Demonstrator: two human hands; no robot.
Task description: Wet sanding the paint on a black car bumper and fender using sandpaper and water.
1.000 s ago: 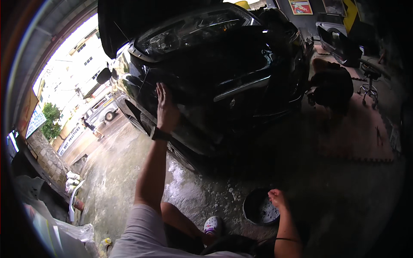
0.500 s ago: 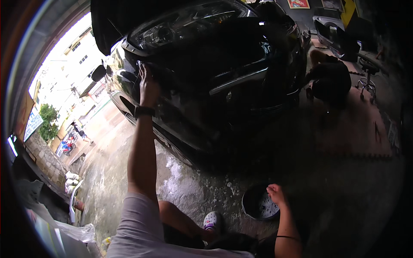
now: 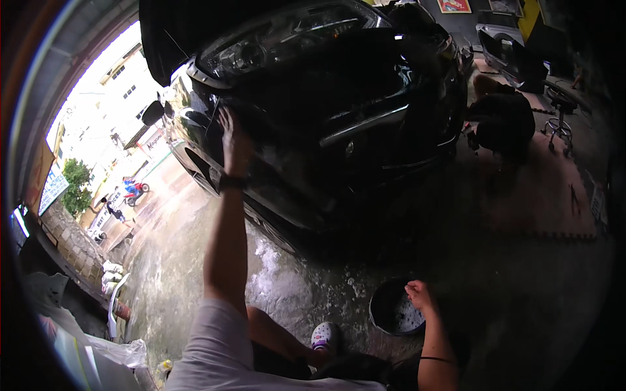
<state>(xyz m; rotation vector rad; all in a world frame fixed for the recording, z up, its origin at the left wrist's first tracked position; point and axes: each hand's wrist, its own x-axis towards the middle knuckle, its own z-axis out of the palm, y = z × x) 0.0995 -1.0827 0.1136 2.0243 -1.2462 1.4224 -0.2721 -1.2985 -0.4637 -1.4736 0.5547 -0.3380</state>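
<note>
Head view: round black bucket, lower right; right hand over it, grip unclear.
Glossy black car, upper centre; left hand there, grip flat, fingers extended.

The car is black, the shadowed bucket probably black, the clog white with dark dots.
</note>
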